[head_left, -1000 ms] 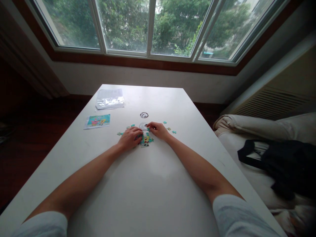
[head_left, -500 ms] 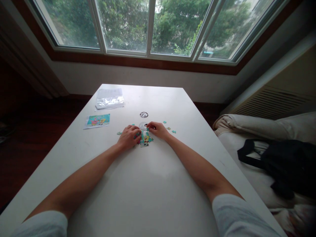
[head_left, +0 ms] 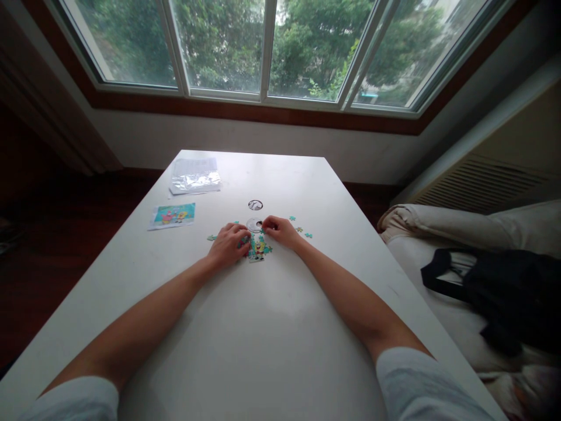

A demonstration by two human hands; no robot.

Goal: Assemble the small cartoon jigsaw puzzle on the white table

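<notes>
Part-joined puzzle (head_left: 259,250), turquoise with a yellow figure, lay flat on the white table (head_left: 258,327). Left hand (head_left: 228,241) palm-down over its left side, fingers bent; right hand (head_left: 281,231) arched at its far-right corner, fingertips drawn close. Could not tell whether either gripped anything.

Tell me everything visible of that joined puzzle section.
The joined puzzle section lies flat on the white table, incomplete, printed mostly teal with a yellow cartoon figure; it looks like card. Its near edge looks straight, its right edge jagged. The left hand covers its left part; the right hand is near its far edge.
</notes>
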